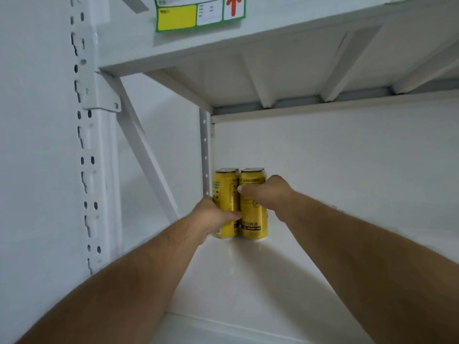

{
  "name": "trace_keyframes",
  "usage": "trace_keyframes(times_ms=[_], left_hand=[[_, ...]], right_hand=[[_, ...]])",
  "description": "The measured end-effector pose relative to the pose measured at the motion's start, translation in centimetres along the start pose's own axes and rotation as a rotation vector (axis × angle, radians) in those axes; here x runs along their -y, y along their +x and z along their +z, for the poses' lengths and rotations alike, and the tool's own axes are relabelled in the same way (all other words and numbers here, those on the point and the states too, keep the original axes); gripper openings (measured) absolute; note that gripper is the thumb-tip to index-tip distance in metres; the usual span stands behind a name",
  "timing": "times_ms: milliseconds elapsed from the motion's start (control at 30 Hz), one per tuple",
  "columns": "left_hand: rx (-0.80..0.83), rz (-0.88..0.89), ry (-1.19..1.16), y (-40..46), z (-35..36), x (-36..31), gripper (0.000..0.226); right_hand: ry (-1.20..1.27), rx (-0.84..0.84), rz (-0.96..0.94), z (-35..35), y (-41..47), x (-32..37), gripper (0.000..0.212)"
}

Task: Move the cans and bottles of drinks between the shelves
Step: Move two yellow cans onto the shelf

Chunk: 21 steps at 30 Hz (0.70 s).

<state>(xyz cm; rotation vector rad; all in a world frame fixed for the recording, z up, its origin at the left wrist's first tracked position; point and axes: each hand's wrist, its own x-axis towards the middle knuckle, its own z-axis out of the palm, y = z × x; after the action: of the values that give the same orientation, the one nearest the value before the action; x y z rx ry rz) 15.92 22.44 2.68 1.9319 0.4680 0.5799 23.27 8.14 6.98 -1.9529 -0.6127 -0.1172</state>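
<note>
Two tall yellow cans stand side by side at the back left corner of a white shelf (pixel 248 274). More yellow cans stand directly behind them, only their tops showing. My left hand (pixel 213 219) wraps the left yellow can (pixel 227 194) low on its side. My right hand (pixel 268 194) grips the right yellow can (pixel 254 219) around its upper half, thumb across the front. Both cans are upright with their bases on the shelf board.
A white shelf board (pixel 285 70) with ribs hangs close above. A slotted white upright (pixel 85 145) and a diagonal brace (pixel 146 150) stand at the left. A green-framed label (pixel 188 13) with a yellow patch and a red arrow sticks to the upper shelf's edge.
</note>
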Motion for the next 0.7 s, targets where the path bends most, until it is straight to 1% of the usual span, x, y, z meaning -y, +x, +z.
trace_keyframes(times_ms=[133, 267, 433, 600, 700], left_hand=[[0.001, 0.013, -0.007, 0.9, 0.1, 0.6, 0.057], [0.011, 0.018, 0.002, 1.2, 0.0, 0.8, 0.053], [0.018, 0.016, -0.007, 1.1, -0.2, 0.8, 0.058], [0.015, 0.034, -0.038, 0.5, -0.4, 0.8, 0.058], [0.042, 0.071, -0.073, 0.1, -0.5, 0.5, 0.05]], right_hand=[[0.014, -0.036, 0.02, 0.5, 0.6, -0.5, 0.037], [0.013, -0.062, 0.039, 0.6, 0.9, -0.9, 0.047], [0.028, -0.122, 0.036, 0.9, 0.8, -0.9, 0.059], [0.032, -0.186, 0.011, 0.5, -0.3, -1.1, 0.056], [0.062, -0.222, 0.009, -0.9, -1.1, -0.9, 0.058]])
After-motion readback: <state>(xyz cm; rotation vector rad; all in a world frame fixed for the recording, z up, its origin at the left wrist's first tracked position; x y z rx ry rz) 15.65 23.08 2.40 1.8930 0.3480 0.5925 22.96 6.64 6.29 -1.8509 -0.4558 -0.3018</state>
